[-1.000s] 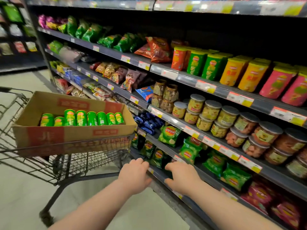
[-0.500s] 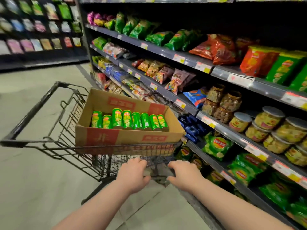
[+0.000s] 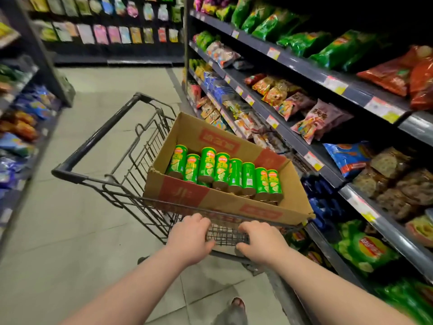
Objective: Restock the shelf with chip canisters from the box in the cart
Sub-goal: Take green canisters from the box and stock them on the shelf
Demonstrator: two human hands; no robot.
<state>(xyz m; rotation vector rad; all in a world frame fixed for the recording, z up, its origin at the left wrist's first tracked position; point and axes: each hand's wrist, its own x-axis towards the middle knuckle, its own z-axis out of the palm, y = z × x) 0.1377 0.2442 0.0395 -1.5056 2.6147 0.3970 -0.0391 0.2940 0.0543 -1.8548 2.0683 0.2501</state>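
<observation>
An open cardboard box (image 3: 185, 195) sits in a black wire shopping cart (image 3: 94, 141). Several green chip canisters (image 3: 221, 170) lie side by side inside the box. My left hand (image 3: 190, 239) and my right hand (image 3: 260, 243) both grip the near wire end of the cart, just below the box, fingers curled over the rim. The cart's handle is on the far side from me. The snack shelf (image 3: 294, 140) runs along the right, close to the cart.
Bags of chips and snacks fill the right-hand shelves, with price tags (image 3: 312, 160) on the edges. Another rack of bags (image 3: 22, 127) lines the left of the aisle. Grey tiled floor (image 3: 70, 219) stretches ahead. My foot (image 3: 237, 306) shows below the cart.
The view has swung left from the canister shelf to the aisle. Both hands have moved from the low shelf edge onto the cart's near end and taken hold of it.
</observation>
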